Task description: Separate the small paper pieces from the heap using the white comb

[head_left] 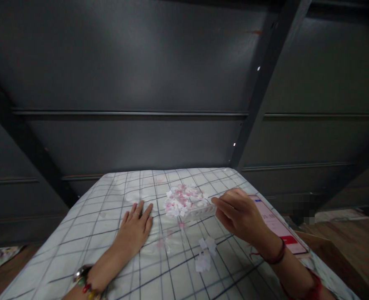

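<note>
My left hand (136,229) lies flat on the checked tablecloth (115,208), fingers spread, holding nothing. My right hand (239,212) is closed, its thumb and forefinger pinched at the right end of a small white ridged tray (199,214). Whether it grips the tray's rim or a small bit of paper, I cannot tell. A heap of white and pink paper scraps (181,200) fills the tray's left part and spills past its edge. Nearer to me, several loose white paper pieces (204,256) lie on the cloth between my two hands.
A phone (278,225) with a lit screen lies at the table's right side, partly behind my right wrist. Beyond the table's far edge stands a dark metal wall (140,141). A brown box (334,258) is low on the right.
</note>
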